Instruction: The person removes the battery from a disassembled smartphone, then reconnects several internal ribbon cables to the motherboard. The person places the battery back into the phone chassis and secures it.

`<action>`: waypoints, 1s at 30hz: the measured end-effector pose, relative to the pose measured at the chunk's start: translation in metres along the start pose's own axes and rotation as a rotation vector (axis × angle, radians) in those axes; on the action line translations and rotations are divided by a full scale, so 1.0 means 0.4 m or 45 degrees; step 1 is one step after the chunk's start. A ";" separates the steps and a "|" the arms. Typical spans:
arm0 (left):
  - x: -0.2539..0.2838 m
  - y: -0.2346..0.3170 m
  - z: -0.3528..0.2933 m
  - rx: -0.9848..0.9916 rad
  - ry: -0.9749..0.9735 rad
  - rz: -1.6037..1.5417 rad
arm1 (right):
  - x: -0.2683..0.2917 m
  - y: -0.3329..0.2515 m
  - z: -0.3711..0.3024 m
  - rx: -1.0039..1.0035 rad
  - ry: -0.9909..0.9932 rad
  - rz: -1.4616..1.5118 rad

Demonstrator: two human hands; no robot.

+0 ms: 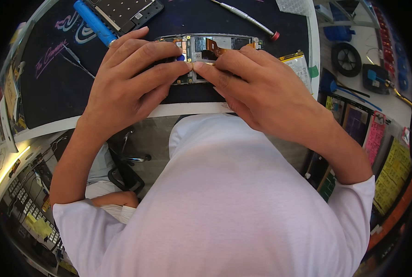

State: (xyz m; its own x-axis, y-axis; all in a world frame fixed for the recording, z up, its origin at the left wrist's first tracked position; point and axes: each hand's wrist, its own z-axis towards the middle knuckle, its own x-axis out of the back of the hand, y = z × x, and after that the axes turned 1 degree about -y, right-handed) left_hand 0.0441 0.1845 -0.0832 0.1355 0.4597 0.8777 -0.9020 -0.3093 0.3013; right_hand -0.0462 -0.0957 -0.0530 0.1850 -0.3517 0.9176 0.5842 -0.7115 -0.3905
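Our grip gathers at the middle of an opened phone (199,46), where the bent fingers of our left hand (129,76) and right hand (261,85) come down with tips just beside each other; we cannot tell whether either one pinches a part. This phone lies flat near the front edge of the worktop (192,110), on a black mat (53,104), and an orange ribbon cable (212,45) shows inside it, by our right fingers. To the right of the phone we see a pale battery (298,69); beyond it and to the right, a screwdriver (248,19) with a red end. Beyond the phone to the left lie a dark flat panel (131,14) and a blue cylinder (95,23), and farther left of it, tweezers (79,62).
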 end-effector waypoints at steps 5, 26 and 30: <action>0.001 0.005 -0.003 0.006 0.006 0.014 | 0.008 0.008 -0.004 0.024 0.055 0.096; 0.009 0.018 0.004 0.029 -0.040 0.062 | 0.003 0.014 -0.001 0.056 0.141 0.126; 0.005 0.026 0.001 0.102 -0.022 -0.011 | -0.001 0.016 -0.007 0.042 0.161 0.137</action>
State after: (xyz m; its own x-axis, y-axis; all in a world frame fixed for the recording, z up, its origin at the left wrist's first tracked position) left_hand 0.0352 0.1821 -0.0781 0.1510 0.4487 0.8808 -0.8650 -0.3713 0.3374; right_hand -0.0448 -0.1019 -0.0563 0.1478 -0.5001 0.8533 0.5927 -0.6459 -0.4812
